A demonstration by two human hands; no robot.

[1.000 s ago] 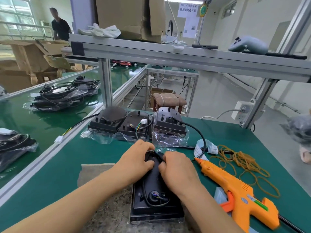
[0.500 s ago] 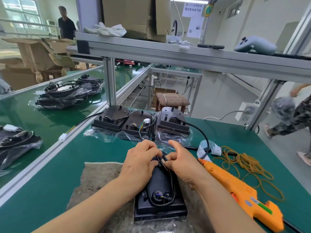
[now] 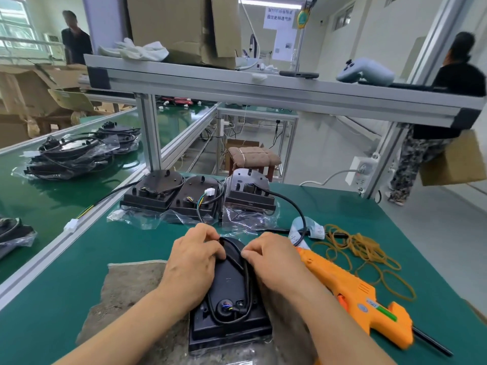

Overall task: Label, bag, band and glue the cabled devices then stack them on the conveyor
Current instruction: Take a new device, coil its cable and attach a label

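Here the left hand (image 3: 193,262) and right hand (image 3: 274,262) both pinch the black cable (image 3: 247,281) at the far end of the cabled device (image 3: 228,285), which lies between them on a grey mat (image 3: 126,288) on the bench (image 3: 60,280), its long axis pointing away from the person, with the glue gun (image 3: 353,293) nearest the right hand.

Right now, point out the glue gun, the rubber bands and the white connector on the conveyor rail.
glue gun (image 3: 350,292): head view, orange body's middle.
rubber bands (image 3: 362,242): head view, tangled centre of pile.
white connector (image 3: 71,224): head view, plug housing.
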